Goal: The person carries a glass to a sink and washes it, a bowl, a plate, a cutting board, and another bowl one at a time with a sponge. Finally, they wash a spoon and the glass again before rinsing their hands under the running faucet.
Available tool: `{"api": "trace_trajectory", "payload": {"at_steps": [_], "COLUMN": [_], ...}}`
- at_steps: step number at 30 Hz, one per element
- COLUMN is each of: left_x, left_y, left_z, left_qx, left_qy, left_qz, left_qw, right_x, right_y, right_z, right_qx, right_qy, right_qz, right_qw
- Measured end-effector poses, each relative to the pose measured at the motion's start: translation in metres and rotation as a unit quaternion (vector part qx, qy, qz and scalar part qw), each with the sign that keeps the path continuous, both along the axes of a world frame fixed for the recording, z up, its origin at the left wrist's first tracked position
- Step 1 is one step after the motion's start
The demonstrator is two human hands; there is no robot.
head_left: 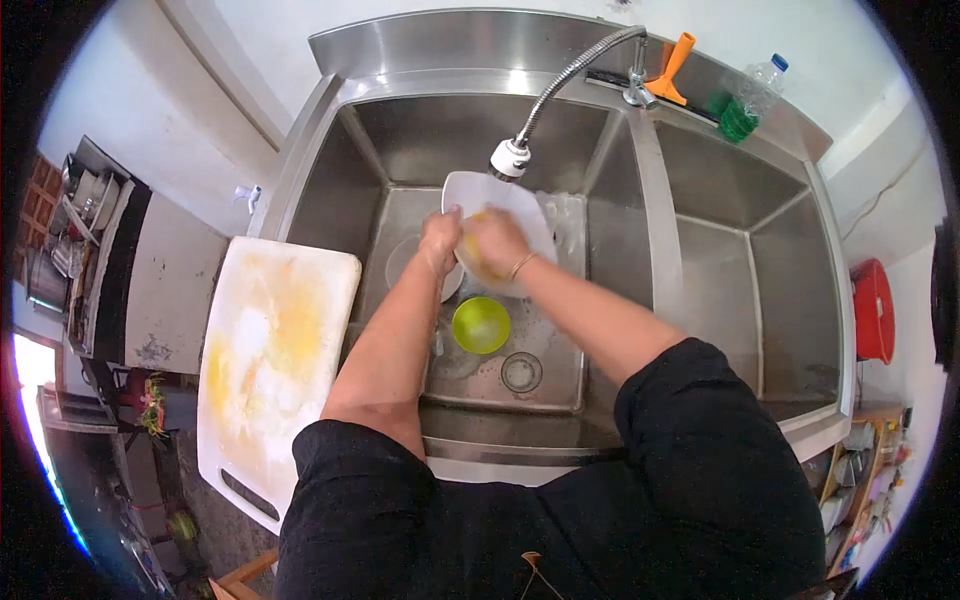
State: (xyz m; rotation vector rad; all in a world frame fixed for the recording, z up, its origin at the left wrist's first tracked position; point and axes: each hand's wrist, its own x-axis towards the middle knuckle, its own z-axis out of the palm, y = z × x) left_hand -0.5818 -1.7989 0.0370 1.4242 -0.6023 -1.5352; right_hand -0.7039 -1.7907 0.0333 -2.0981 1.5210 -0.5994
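Note:
Over the left basin of a steel sink (648, 230), my left hand (440, 240) grips the left edge of a white squarish plate (530, 205). My right hand (494, 243) is blurred and pressed on the plate's face, with something yellow partly showing under its fingers. A white faucet head (510, 158) on a flexible metal hose hangs just above the plate's upper edge. On the basin floor below my hands are a lime green bowl (481, 325) and the round drain (522, 372). Another round whitish dish (405, 268) lies partly behind my left forearm.
A white cutting board (270, 350) with yellow stains lies left of the basin. Behind the right basin (710, 280) stand an orange scraper (672, 72) and a bottle with green liquid (745, 108). A red plastic basin (873, 310) is at the far right.

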Motion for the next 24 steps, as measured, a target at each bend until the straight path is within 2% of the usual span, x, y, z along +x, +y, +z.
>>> {"api": "trace_trajectory", "payload": {"at_steps": [3,6,7,9,11,13,15,17,19,20,23,24], "left_x": [0.023,0.011,0.004,-0.005,-0.001,0.007,0.013,0.009,-0.002,-0.005,-0.007,-0.001], "left_y": [-0.007,0.007,0.013,0.01,0.011,0.014,0.019,0.012,0.011,0.013,0.012,0.011], "left_z": [-0.029,-0.01,0.007,0.003,0.004,0.009,0.025,0.004,0.002,0.008,0.014,0.011], "left_qx": [0.02,0.009,0.03,0.009,-0.004,-0.017,-0.028,-0.03,-0.024,-0.014,0.002,-0.005], "left_qy": [0.028,-0.027,-0.033,-0.093,-0.152,-0.088,-0.003,-0.044,-0.086,-0.095,-0.088,-0.066], "left_qz": [-0.044,-0.105,-0.14,-0.21,-0.267,-0.236,-0.229,-0.268,-0.288,-0.291,-0.284,-0.266], "left_qw": [0.998,0.994,0.989,0.973,0.951,0.968,0.973,0.962,0.953,0.952,0.955,0.962], "right_x": [0.024,-0.027,-0.035,-0.043,-0.02,0.013,0.006,-0.02,-0.051,-0.057,-0.01,-0.006], "right_y": [0.027,-0.005,-0.009,-0.008,-0.009,-0.006,-0.004,-0.021,-0.043,-0.045,-0.012,-0.011], "right_z": [-0.01,-0.02,-0.028,-0.038,-0.043,-0.033,-0.015,-0.027,-0.053,-0.06,-0.028,-0.023], "right_qx": [-0.145,-0.082,-0.07,-0.039,-0.074,-0.151,-0.204,-0.225,-0.105,-0.039,-0.13,-0.127], "right_qy": [-0.119,0.107,0.123,0.153,0.118,0.06,0.026,0.031,0.072,0.091,0.097,0.053], "right_qz": [-0.008,0.066,-0.023,-0.204,-0.117,0.0,0.048,0.07,-0.096,-0.18,-0.243,-0.182], "right_qw": [0.982,0.989,0.99,0.966,0.983,0.987,0.977,0.971,0.987,0.979,0.956,0.974]}}
